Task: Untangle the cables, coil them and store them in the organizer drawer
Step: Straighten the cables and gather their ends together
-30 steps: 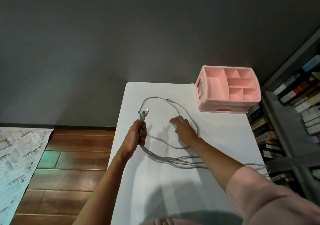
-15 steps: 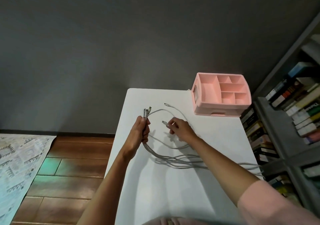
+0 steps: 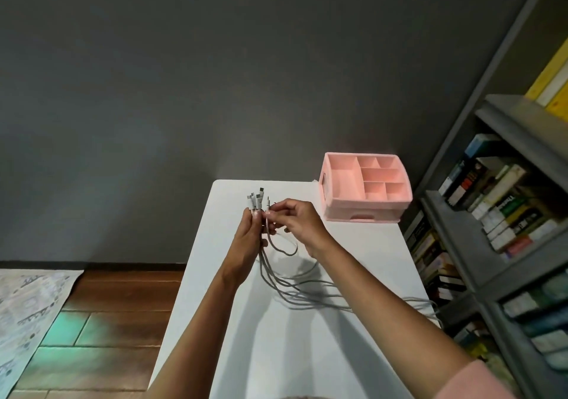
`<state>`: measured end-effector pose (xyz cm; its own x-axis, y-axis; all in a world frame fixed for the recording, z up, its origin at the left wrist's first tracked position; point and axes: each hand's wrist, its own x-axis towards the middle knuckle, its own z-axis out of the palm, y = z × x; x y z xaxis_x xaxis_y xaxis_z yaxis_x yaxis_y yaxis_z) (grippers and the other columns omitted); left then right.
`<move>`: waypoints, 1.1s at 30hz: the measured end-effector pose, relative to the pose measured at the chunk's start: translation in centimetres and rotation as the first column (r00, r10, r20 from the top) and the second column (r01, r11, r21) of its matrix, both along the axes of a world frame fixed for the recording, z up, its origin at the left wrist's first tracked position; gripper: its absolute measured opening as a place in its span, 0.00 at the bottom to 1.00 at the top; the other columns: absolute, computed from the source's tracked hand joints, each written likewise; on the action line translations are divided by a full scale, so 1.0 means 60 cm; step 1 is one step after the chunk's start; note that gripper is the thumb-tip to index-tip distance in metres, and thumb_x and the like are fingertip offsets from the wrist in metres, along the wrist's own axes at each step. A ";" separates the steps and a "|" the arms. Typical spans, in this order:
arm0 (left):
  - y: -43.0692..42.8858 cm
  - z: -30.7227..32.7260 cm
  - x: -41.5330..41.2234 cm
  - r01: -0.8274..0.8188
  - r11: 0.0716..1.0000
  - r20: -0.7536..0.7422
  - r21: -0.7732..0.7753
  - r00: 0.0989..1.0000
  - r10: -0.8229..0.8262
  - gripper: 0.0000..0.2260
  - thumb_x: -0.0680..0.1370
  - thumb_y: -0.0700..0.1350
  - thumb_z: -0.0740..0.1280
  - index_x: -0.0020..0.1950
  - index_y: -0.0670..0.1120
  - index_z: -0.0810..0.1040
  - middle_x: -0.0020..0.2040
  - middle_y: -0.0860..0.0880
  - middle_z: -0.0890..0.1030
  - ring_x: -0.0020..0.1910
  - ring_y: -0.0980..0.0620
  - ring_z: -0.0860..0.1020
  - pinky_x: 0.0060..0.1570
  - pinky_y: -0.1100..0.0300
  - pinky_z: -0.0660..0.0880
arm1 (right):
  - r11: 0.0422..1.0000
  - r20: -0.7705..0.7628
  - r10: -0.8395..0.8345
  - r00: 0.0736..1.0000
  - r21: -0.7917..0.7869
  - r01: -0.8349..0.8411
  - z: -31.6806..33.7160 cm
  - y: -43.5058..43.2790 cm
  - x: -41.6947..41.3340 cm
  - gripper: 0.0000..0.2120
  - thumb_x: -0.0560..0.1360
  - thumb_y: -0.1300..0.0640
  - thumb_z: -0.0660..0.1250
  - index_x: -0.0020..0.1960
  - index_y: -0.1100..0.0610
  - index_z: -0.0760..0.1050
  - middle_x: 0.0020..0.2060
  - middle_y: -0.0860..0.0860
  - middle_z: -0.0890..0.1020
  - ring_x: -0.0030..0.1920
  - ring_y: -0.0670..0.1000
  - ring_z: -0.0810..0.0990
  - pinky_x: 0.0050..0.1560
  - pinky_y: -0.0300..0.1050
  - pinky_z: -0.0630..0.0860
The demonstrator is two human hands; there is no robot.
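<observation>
Several grey-white cables (image 3: 295,291) trail across the white table (image 3: 276,352) and off its right edge. My left hand (image 3: 249,235) grips a bunch of their plug ends (image 3: 255,202) upright above the table. My right hand (image 3: 296,217) pinches one more cable end beside that bunch, touching my left hand's fingers. A short loop of cable hangs below my right hand. The pink organizer (image 3: 365,188) stands at the table's far right corner, its top compartments showing nothing inside and its drawer (image 3: 361,215) pushed in.
A grey bookshelf (image 3: 498,245) packed with books stands close along the table's right side. The dark wall is just behind the table. Wooden floor and a patterned rug (image 3: 27,315) lie to the left.
My right hand has lifted a cable end off the table and brought it left to the bunch in my left hand. The loop that lay on the table has been pulled in.
</observation>
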<state>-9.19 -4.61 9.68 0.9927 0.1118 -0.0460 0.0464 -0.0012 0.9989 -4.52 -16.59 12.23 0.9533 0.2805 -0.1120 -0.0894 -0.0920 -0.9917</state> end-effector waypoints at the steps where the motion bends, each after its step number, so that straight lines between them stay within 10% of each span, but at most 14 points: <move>1: -0.004 0.002 -0.002 0.005 1.000 0.007 0.012 1.000 -0.005 0.14 0.84 0.49 0.49 0.57 0.41 0.68 0.43 0.50 0.78 0.39 0.58 0.76 0.38 0.63 0.69 | 0.999 0.023 -0.018 1.000 -0.035 0.019 0.002 -0.003 -0.001 0.06 0.71 0.61 0.74 0.47 0.60 0.80 0.36 0.53 0.82 0.33 0.43 0.80 0.40 0.34 0.75; 6: -0.021 0.012 -0.006 0.032 0.994 0.009 -0.104 0.999 -0.031 0.11 0.84 0.48 0.49 0.49 0.46 0.67 0.33 0.52 0.68 0.31 0.59 0.65 0.32 0.67 0.65 | 0.994 0.096 0.018 0.995 -0.106 -0.008 0.008 -0.021 0.001 0.07 0.68 0.59 0.76 0.43 0.54 0.80 0.38 0.55 0.84 0.37 0.48 0.80 0.47 0.44 0.77; 13: -0.026 0.025 -0.012 0.068 0.993 0.010 -0.097 0.998 -0.068 0.10 0.84 0.49 0.51 0.50 0.46 0.68 0.33 0.52 0.66 0.31 0.57 0.63 0.32 0.67 0.63 | 0.974 0.364 0.090 0.927 -0.228 -0.005 0.033 -0.018 0.004 0.21 0.76 0.58 0.68 0.68 0.50 0.71 0.59 0.48 0.75 0.46 0.42 0.78 0.49 0.34 0.74; 16: -0.022 0.026 -0.014 0.081 0.993 -0.001 -0.091 0.997 -0.081 0.11 0.84 0.49 0.51 0.52 0.44 0.69 0.34 0.52 0.67 0.31 0.57 0.64 0.33 0.66 0.63 | 0.965 0.390 0.132 0.911 -0.262 -0.028 0.041 -0.017 0.008 0.16 0.77 0.60 0.66 0.64 0.55 0.76 0.57 0.51 0.78 0.48 0.44 0.79 0.44 0.27 0.72; 27: -0.021 0.027 -0.023 0.117 0.987 -0.017 -0.107 0.993 -0.119 0.11 0.84 0.48 0.51 0.52 0.47 0.72 0.37 0.53 0.69 0.32 0.59 0.66 0.37 0.65 0.68 | 0.930 0.280 0.309 0.909 -0.289 -0.228 0.054 -0.023 0.022 0.13 0.75 0.64 0.67 0.59 0.57 0.80 0.49 0.50 0.82 0.39 0.57 0.81 0.47 0.50 0.79; 33: -0.018 0.022 -0.018 0.163 0.967 -0.071 -0.198 0.981 -0.180 0.13 0.83 0.49 0.51 0.51 0.44 0.72 0.34 0.52 0.67 0.29 0.58 0.64 0.38 0.60 0.67 | 0.926 0.294 0.298 0.908 -0.318 -0.201 0.059 -0.025 0.025 0.10 0.73 0.62 0.71 0.54 0.57 0.83 0.44 0.54 0.85 0.43 0.57 0.83 0.42 0.38 0.77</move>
